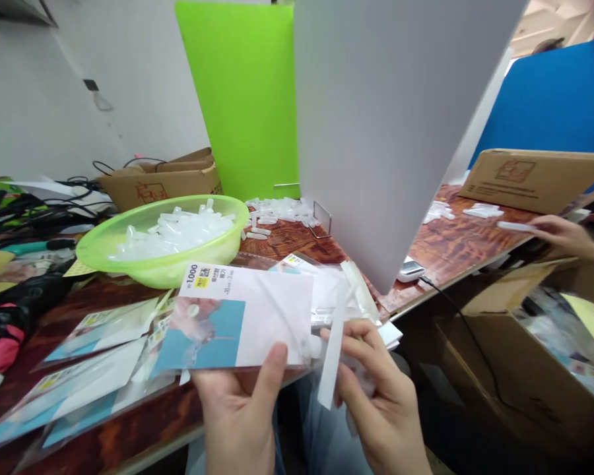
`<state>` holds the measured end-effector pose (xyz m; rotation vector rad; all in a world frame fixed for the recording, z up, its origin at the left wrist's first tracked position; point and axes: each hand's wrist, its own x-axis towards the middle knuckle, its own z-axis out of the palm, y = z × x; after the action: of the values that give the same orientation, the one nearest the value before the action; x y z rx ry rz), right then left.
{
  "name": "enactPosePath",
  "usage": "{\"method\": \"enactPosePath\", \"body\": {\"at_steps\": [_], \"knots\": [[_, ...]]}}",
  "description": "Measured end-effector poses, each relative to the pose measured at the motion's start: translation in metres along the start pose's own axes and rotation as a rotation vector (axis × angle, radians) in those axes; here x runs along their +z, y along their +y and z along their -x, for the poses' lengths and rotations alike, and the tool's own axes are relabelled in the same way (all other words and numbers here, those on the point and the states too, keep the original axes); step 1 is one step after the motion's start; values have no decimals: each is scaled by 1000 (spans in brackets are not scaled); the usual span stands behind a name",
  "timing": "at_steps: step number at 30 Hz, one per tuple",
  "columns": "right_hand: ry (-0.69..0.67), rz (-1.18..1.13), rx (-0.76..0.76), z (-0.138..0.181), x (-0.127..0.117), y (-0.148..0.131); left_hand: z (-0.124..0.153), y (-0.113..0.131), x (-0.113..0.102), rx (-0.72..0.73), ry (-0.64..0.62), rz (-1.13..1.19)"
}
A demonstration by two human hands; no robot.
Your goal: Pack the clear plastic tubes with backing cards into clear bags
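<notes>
My left hand [245,409] grips a clear plastic bag with a printed card [272,303] inside, thumb on the front. The card has a price at the top left, a blue picture and a white area. Just past the bag's right end, my right hand [376,389] pinches a narrow white strip [332,349] that stands nearly upright. Whether the strip is still joined to the bag I cannot tell. Behind the card lie more bagged cards [327,290]. Several similar packets [79,389] overlap on the table to the left.
A green bowl [163,270] holds many small translucent tubes, with more tubes [282,211] behind it. Grey [376,119] and green [247,99] panels stand upright. An open carton [505,369] sits low at right. Another person's hand [561,234] holds a white piece there.
</notes>
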<state>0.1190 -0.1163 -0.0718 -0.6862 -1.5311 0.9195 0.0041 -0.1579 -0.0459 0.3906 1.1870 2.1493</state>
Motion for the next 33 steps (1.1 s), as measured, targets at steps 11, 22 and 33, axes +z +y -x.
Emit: {"method": "enactPosePath", "body": {"at_steps": [11,22,33], "knots": [[-71,-78,24,9,15,19,1,-20,-12,-282,-139,16],[51,-303,189,24,28,47,-4,-32,-31,-379,-287,47],[-136,-43,14,28,41,50,5,-40,-66,-500,7,55]]}}
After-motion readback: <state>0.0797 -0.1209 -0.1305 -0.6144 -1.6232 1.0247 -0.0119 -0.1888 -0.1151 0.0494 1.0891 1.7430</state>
